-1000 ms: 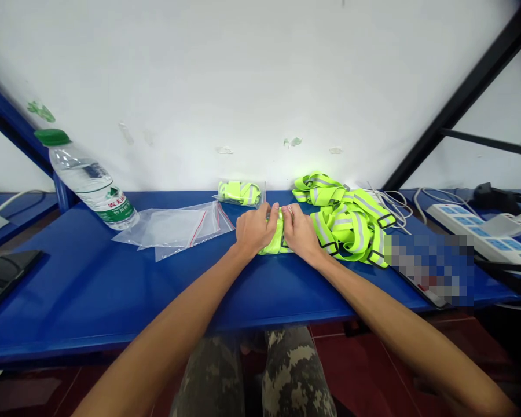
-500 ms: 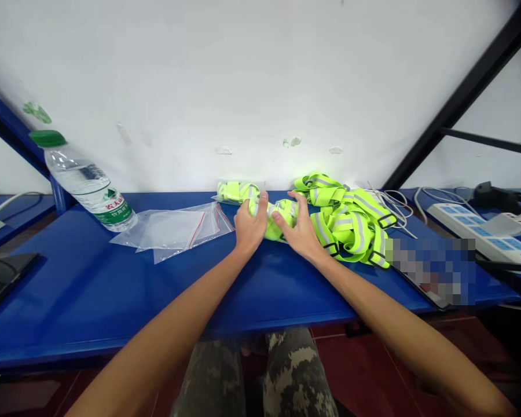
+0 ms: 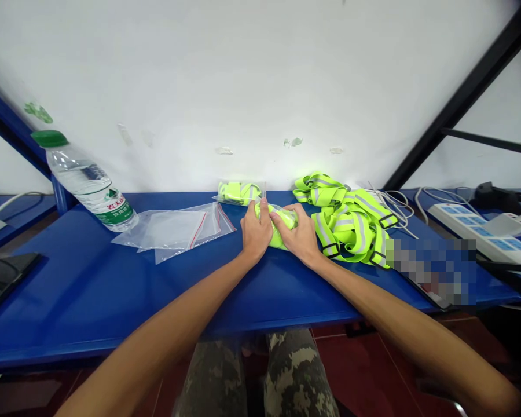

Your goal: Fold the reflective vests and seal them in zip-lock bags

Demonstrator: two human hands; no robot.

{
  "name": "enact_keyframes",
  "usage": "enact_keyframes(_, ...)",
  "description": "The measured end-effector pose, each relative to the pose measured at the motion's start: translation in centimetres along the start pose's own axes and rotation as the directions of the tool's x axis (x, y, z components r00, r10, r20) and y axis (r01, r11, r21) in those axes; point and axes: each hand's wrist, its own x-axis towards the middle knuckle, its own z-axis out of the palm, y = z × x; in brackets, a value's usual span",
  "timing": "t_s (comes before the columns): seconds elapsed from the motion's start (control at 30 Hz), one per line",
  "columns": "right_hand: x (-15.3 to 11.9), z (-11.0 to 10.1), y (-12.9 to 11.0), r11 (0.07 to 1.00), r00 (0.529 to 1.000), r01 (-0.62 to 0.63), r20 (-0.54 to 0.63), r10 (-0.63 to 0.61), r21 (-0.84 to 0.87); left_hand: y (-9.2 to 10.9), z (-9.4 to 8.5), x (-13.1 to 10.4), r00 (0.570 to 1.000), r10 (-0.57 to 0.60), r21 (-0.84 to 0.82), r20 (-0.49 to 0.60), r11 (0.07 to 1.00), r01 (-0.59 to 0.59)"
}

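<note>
Between my two hands is a bundle of neon-yellow reflective straps point(image 3: 278, 236) in a clear plastic bag. My left hand point(image 3: 257, 231) grips its left side, the thumb on top. My right hand point(image 3: 299, 234) is closed on the right side, its thumb pressing the top. The fingers' undersides are hidden. Just behind, by the wall, lies a bagged bundle of yellow straps point(image 3: 238, 193). To the right of my right hand is a loose heap of yellow reflective straps point(image 3: 351, 223) with black buckles. Several flat clear zip bags point(image 3: 173, 229) lie to the left.
A green-capped water bottle point(image 3: 93, 188) stands at the left on the blue table point(image 3: 134, 307). A dark flat device point(image 3: 8, 278) lies at the left edge. On the right are a partly blurred phone-like object point(image 3: 434, 275), white cables point(image 3: 402, 205) and a power strip point(image 3: 481, 231).
Both hands have shifted slightly and turned around the bagged strap bundle, closing over more of it. The fingers of my right hand have curled in. The bagged bundle behind shows more.
</note>
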Motion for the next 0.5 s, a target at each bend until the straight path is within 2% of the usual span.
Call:
enact_keyframes(0.33,0.0,-0.3,0.2,0.999,1.0,-0.013,-0.007,0.013,0.034,0.5,-0.5,0.0,0.999,0.038,0.012,0.023,0.999,-0.039)
enact_keyframes(0.5,0.6,-0.5,0.4,0.995,0.997,-0.082,-0.009,0.083,0.052,0.2,-1.4,1.0,0.994,0.043,0.022,0.104,0.999,-0.046)
